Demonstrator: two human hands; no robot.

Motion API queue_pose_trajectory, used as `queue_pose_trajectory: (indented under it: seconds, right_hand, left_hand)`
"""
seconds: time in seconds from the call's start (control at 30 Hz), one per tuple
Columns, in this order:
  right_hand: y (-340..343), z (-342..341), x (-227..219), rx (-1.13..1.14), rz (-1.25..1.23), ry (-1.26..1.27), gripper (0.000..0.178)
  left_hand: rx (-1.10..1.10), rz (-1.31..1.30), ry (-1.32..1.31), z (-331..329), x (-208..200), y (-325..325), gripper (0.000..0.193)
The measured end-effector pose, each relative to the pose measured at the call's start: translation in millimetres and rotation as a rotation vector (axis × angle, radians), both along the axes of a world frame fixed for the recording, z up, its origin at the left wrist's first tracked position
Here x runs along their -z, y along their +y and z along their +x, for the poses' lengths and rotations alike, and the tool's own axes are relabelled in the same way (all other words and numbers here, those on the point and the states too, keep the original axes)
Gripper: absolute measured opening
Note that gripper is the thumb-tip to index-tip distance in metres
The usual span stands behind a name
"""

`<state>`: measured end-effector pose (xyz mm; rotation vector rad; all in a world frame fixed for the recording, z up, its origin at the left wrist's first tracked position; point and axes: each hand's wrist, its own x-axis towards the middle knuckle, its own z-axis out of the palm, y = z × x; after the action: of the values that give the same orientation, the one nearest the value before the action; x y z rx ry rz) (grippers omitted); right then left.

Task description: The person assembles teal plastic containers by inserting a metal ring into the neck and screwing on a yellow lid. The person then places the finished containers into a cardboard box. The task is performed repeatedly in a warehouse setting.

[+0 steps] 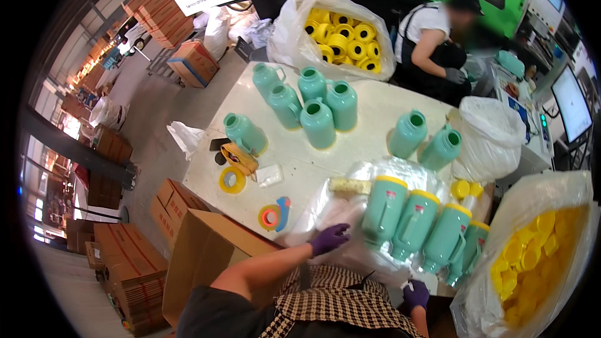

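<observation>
Initially located purple-gloved left hand (330,240) over clear plastic film (332,209), fingers parted and slightly bent, with nothing visible between them. Noted purple-gloved right hand (416,295) at near edge of white table (294,169), fingers curled beside small white object (409,284); could not determine grip on it. Found four yellow-lidded green jugs (413,225) in slanting row on film, lids toward far side, just right of left hand and near right hand. Recorded lidless green flasks (317,125) farther back. Logged tape roll (223,183) to left, open cardboard box (188,263) near left forearm, and yellow caps (523,251) in bag at right.
</observation>
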<state>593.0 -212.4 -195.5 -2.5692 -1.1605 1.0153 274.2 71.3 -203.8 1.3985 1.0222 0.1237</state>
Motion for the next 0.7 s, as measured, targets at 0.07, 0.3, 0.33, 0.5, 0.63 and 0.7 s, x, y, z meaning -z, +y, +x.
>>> queue_pose_trajectory:
  seconds: [0.07, 0.3, 0.33, 0.5, 0.63, 0.7]
  right_hand:
    - [32.6, -15.8, -42.0, 0.077, 0.284, 0.029, 0.036]
    - [406.8, -108.3, -148.1, -0.426, 1.029, -0.051, 0.058]
    - [466.2, -130.4, -155.1, -0.498, 1.092, -0.058, 0.063]
    - [657.2, -205.8, -169.6, -0.484, 0.262, -0.152, 0.104]
    - [700.7, -198.9, -108.0, -0.474, 0.067, -0.123, 0.103]
    - [696.1, -191.7, -87.4, -0.424, 0.077, -0.052, 0.082]
  left_hand:
    - [-0.033, 0.287, 0.004, -44.2, -38.9, 68.1, 0.055]
    - [0.012, 1.384, 0.412, -167.5, -156.2, 393.7, 0.073]
    - [0.069, 1.453, 0.497, -176.2, -150.9, 434.5, 0.078]
    - [0.558, 1.083, 0.931, -115.2, -160.6, 543.3, 0.119]
    - [0.688, 0.810, 0.972, -68.9, -142.0, 575.2, 0.107]
    - [0.653, 0.800, 0.910, -63.0, -126.0, 584.4, 0.076]
